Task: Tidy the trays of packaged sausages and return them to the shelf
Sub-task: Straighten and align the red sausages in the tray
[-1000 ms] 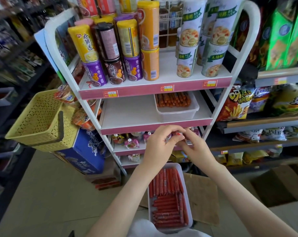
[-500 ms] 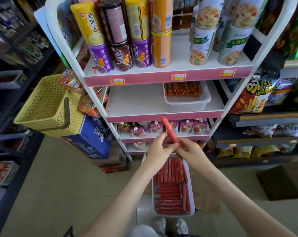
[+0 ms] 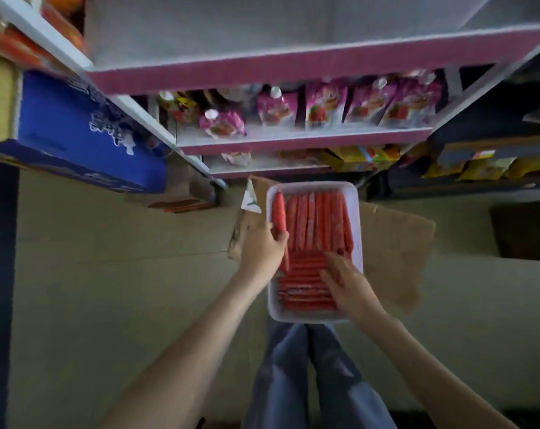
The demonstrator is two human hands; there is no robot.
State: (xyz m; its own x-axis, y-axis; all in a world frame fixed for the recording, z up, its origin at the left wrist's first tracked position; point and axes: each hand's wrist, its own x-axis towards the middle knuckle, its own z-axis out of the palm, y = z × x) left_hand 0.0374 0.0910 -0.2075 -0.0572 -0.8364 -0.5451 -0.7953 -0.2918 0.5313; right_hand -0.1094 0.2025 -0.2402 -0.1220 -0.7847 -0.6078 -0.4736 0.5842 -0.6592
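Shelf unit [image 3: 293, 68], pink front edges, is filling the upper part of the view; pink pouches [image 3: 324, 106] are standing on a lower board. Blue box [image 3: 76, 131] is sitting to its left. Sheet of cardboard [image 3: 395, 243] is lying on the floor at the shelf's foot.

White tray [image 3: 357, 212] is sitting low, off the shelf, just in front of its bottom boards and above the person's jeans [image 3: 293, 382]. Whether it is resting on the knees or on the cardboard, cannot tell. Inside, a lengthwise row [image 3: 318, 221] of red sausages is filling the far half and a crosswise stack [image 3: 302, 286] is filling the near half.

Left hand [image 3: 262, 249] is curling round the near end of a single sausage [image 3: 278, 212], holding it along the tray's left wall, pointing away from the person. Right hand [image 3: 347, 283] is lying on the crosswise stack, fingers looking fairly straight, gripping nothing; view is blurred, so not certain.

Judgement: tidying step is in hand, with the loose sausage going in beside the lengthwise row. Next move is calling for the left hand to lay it down parallel to its neighbours and let go, with the right steadying the stack. Lifting the tray to the shelf is not yet begun.
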